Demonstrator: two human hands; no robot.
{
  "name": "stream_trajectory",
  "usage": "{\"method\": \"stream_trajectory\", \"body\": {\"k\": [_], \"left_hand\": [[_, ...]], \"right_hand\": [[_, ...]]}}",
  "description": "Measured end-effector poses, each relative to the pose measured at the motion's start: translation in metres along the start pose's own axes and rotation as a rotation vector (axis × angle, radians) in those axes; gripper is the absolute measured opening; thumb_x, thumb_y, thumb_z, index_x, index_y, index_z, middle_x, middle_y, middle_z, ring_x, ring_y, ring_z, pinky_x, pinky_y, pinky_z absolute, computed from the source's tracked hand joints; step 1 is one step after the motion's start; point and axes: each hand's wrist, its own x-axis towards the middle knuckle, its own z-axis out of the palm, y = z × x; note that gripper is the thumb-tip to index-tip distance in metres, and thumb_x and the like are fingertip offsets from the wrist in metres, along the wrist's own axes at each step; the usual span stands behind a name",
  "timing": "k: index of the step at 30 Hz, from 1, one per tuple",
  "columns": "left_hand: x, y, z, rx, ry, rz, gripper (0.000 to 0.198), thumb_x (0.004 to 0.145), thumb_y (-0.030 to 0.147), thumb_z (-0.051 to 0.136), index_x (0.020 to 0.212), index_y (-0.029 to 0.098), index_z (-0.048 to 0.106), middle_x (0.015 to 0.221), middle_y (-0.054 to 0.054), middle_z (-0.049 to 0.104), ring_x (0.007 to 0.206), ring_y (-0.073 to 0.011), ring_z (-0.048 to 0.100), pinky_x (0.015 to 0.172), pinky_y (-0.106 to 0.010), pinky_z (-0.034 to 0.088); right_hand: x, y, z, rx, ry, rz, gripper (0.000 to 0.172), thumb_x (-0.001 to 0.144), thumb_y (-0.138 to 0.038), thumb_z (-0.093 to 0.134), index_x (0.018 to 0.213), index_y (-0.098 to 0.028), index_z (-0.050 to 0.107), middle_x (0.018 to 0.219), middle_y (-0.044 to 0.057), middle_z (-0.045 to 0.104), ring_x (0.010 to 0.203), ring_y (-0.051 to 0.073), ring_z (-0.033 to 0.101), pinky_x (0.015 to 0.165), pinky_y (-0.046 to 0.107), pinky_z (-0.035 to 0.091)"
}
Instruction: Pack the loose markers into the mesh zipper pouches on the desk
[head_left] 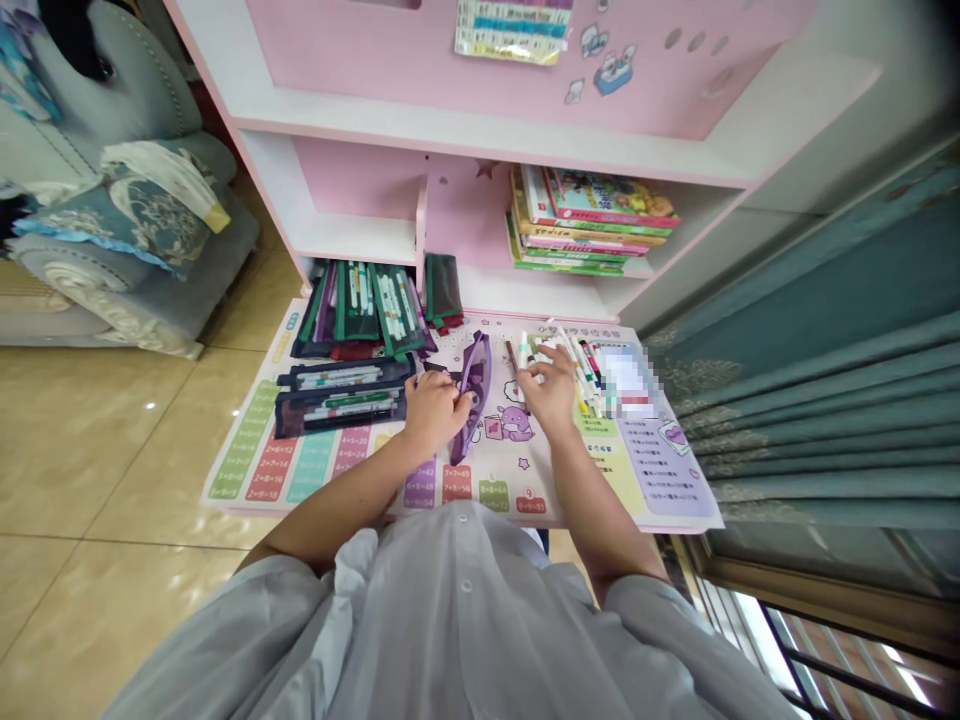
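My left hand [433, 408] grips the edge of a purple pencil case [474, 388] that stands open on a colourful printed desk mat [315, 462]. My right hand [551, 385] rests with curled fingers on a loose pile of markers and pens [581, 370] just right of the case; the fingertips close on one or two pens. Dark mesh pencil cases filled with pens [341, 395] lie left of my left hand. More filled green and purple cases [367, 310] are stacked behind them.
A pink and white desk hutch [480, 135] rises at the back, with a stack of children's books [585, 220] on its lower shelf. A grey sofa with cushions [112, 220] stands to the left. Teal curtains [825, 380] hang on the right. The floor is tiled.
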Motion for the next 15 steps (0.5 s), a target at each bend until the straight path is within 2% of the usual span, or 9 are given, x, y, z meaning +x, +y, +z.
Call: {"method": "stream_trajectory", "body": {"k": [3, 6, 9, 15], "left_hand": [[0.0, -0.001, 0.003, -0.006, 0.016, 0.0, 0.035, 0.092, 0.034, 0.053, 0.066, 0.02, 0.071, 0.096, -0.007, 0.071, 0.108, -0.0254, 0.058, 0.101, -0.05, 0.032], [0.0, 0.0, 0.005, -0.006, 0.02, -0.002, 0.034, 0.093, 0.032, 0.051, 0.07, 0.02, 0.072, 0.099, -0.008, 0.071, 0.111, -0.0258, 0.058, 0.101, -0.051, 0.032], [-0.001, 0.001, 0.007, -0.003, 0.006, -0.005, 0.033, 0.094, 0.03, 0.049, 0.073, 0.02, 0.073, 0.102, -0.008, 0.072, 0.114, -0.0258, 0.057, 0.102, -0.051, 0.031], [-0.003, 0.003, 0.008, -0.002, -0.011, 0.016, 0.031, 0.092, 0.026, 0.049, 0.074, 0.02, 0.074, 0.107, -0.008, 0.072, 0.12, -0.0266, 0.054, 0.106, -0.051, 0.029]], "right_hand": [[-0.009, -0.022, 0.003, 0.135, -0.12, -0.067, 0.021, 0.074, -0.022, 0.062, 0.053, -0.022, 0.058, 0.126, 0.007, 0.065, 0.138, 0.035, 0.041, 0.113, 0.061, 0.033], [-0.015, -0.035, 0.008, 0.14, -0.201, -0.105, 0.02, 0.072, -0.02, 0.063, 0.053, -0.021, 0.058, 0.129, 0.008, 0.063, 0.141, 0.035, 0.038, 0.116, 0.057, 0.032], [-0.02, -0.039, 0.014, 0.115, -0.237, -0.107, 0.02, 0.07, -0.02, 0.065, 0.052, -0.022, 0.058, 0.128, 0.009, 0.063, 0.14, 0.034, 0.038, 0.117, 0.055, 0.031], [-0.027, -0.039, 0.027, 0.06, -0.292, -0.055, 0.023, 0.072, -0.026, 0.067, 0.052, -0.022, 0.058, 0.118, 0.01, 0.065, 0.129, 0.032, 0.049, 0.115, 0.056, 0.032]]}}
